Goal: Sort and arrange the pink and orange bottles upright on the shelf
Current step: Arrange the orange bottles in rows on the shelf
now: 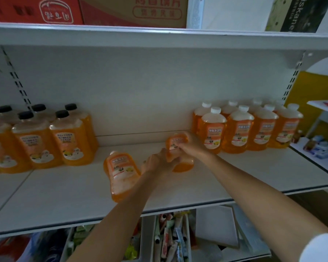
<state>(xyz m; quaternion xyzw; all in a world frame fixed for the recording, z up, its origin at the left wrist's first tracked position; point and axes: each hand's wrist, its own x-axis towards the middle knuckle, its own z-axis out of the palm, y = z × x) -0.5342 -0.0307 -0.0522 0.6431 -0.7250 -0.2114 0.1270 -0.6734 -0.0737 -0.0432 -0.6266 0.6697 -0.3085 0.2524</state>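
Note:
An orange bottle lies tilted on the white shelf, held by both hands. My left hand grips its lower part and my right hand curls round its upper part near the label. A second orange bottle with a white cap lies flat on the shelf to the left, partly under my left forearm. Upright white-capped orange bottles stand in rows at the right. Upright black-capped orange bottles stand in rows at the left.
Cardboard boxes sit on the shelf above. Below the shelf edge are bins of small packaged goods. A yellow and white container stands beyond the shelf's right upright.

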